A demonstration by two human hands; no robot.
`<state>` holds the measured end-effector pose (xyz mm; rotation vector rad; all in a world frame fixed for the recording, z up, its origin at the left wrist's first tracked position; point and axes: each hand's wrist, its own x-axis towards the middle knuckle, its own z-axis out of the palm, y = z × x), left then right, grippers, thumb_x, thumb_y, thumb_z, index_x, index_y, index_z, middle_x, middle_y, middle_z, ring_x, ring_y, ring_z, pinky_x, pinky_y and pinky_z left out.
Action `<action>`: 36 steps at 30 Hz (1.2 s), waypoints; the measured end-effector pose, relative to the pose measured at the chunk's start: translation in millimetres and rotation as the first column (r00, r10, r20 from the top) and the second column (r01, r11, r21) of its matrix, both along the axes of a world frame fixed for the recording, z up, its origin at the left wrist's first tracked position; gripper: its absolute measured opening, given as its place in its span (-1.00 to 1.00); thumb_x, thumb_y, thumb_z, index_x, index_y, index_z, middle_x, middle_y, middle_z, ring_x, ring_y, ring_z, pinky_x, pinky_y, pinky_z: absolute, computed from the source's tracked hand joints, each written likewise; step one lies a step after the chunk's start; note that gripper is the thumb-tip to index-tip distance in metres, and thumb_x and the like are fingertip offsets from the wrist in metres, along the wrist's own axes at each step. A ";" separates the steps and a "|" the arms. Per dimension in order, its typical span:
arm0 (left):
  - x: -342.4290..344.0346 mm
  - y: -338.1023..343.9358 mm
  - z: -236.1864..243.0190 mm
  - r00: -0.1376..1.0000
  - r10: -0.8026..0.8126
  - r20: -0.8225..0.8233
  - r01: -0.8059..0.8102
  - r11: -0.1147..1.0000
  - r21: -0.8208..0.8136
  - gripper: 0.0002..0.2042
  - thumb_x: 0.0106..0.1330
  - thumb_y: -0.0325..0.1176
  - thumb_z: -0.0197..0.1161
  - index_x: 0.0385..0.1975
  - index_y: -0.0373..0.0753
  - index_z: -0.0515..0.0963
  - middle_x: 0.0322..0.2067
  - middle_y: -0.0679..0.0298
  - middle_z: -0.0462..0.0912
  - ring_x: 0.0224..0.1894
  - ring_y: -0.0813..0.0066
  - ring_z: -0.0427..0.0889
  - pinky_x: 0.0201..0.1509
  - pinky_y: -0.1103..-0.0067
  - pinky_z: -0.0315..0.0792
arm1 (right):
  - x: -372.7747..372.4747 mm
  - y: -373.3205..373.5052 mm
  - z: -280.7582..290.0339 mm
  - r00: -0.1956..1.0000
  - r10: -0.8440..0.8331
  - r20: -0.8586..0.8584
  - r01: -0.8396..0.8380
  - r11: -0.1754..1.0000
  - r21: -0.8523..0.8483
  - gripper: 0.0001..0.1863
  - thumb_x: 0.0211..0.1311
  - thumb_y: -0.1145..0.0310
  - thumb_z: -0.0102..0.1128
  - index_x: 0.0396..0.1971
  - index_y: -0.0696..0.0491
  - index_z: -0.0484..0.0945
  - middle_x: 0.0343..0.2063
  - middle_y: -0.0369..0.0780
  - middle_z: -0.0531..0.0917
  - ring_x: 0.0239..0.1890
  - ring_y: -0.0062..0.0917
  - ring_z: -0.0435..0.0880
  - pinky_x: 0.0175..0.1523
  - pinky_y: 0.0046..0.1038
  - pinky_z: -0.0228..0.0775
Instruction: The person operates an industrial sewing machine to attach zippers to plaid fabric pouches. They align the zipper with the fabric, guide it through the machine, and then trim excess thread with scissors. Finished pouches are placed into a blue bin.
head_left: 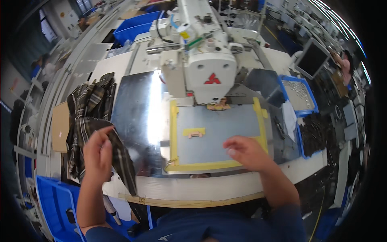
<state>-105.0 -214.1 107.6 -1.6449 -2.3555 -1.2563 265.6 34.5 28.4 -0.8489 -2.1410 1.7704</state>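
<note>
My left hand is over a pile of dark plaid cloth at the left of the table. Its index finger and thumb stand apart, the other fingers curl, and I see no cloth pinched between them. One cloth piece hangs down over the table's front edge beside it. My right hand hovers near the right side of a yellow-taped plate, fingers loosely bent and holding nothing. A small pinkish piece lies by a yellow tape strip on the plate. Behind the plate stands a white sewing machine head.
Blue trays at the right hold small pale pieces and dark cloth pieces. A white paper lies beside them. A blue bin stands lower left, another behind. A monitor and another person are far right.
</note>
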 end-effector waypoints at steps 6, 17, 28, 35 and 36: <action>165.1 50.5 -47.5 0.671 -0.723 -0.165 0.723 0.687 -0.066 -0.76 0.11 -0.43 0.44 -0.28 -0.24 0.53 0.02 -0.06 0.74 -0.15 0.11 0.75 -0.13 0.37 0.63 | -51.9 -29.1 -24.4 0.995 0.012 -0.099 -0.089 0.555 -0.827 -0.46 0.60 0.01 0.19 0.28 0.15 0.49 0.08 -0.19 0.70 0.04 -0.53 0.72 0.02 -0.38 0.64; 95.5 93.4 -90.2 0.366 -0.319 0.874 0.520 0.849 0.093 -0.44 0.20 -0.35 0.60 0.17 -0.39 0.56 0.00 0.21 0.71 0.04 0.48 0.63 0.15 0.43 0.52 | -2.0 -41.7 -5.6 0.950 0.159 -0.270 -0.197 0.973 -0.122 -0.62 0.47 0.36 0.27 0.20 0.18 0.61 -0.02 -0.17 0.80 0.03 -0.51 0.74 0.17 -0.35 0.57; 130.5 159.0 -29.1 0.319 -0.463 0.827 0.593 0.778 0.207 -0.72 0.36 -0.51 0.48 0.03 -0.39 0.67 -0.15 0.24 0.82 -0.14 0.59 0.73 -0.02 0.52 0.63 | -34.1 18.5 55.8 0.848 -0.131 -0.513 0.071 0.988 -0.135 -0.48 0.35 0.48 0.42 0.27 0.16 0.51 0.12 -0.23 0.70 0.13 -0.58 0.65 0.26 -0.37 0.52; 138.1 155.2 -45.7 0.364 -0.480 0.798 0.642 0.750 0.158 -0.70 0.27 -0.53 0.55 -0.01 -0.34 0.72 -0.15 0.20 0.83 -0.13 0.49 0.77 -0.01 0.50 0.64 | -12.8 31.7 60.1 0.940 0.005 -0.341 -0.095 0.965 -0.245 -0.28 0.22 0.43 0.54 0.36 0.17 0.43 0.15 -0.20 0.68 0.16 -0.55 0.64 0.29 -0.38 0.47; 137.4 155.0 -49.6 0.395 -0.540 0.743 0.676 0.719 0.163 -0.70 0.26 -0.53 0.55 -0.01 -0.33 0.73 -0.15 0.20 0.84 -0.14 0.48 0.78 -0.02 0.50 0.64 | -9.4 32.3 61.3 0.926 -0.036 -0.375 -0.092 0.944 -0.318 -0.27 0.20 0.42 0.56 0.35 0.18 0.43 0.15 -0.20 0.68 0.16 -0.55 0.63 0.29 -0.38 0.48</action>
